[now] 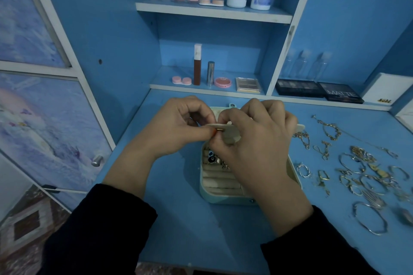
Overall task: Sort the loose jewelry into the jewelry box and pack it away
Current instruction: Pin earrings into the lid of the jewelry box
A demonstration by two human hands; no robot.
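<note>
An open pale green jewelry box [223, 197] sits on the blue desk, its cream ring rolls holding a few pieces. Above it a cream insert panel [232, 131] is held up between both hands. My left hand [176, 127] pinches a small gold piece [220, 129] at the panel's left edge. My right hand [254, 140] has its fingers curled over the panel and hides most of it and the box's middle. Loose gold and silver jewelry [362, 174] lies spread on the desk to the right.
Black makeup palettes [317, 90] and a white box [386, 89] sit at the back right. Shelves above hold lens cases, bottles, lipstick tubes and a compact [222, 82]. A cupboard door with a knob [97, 160] stands at the left.
</note>
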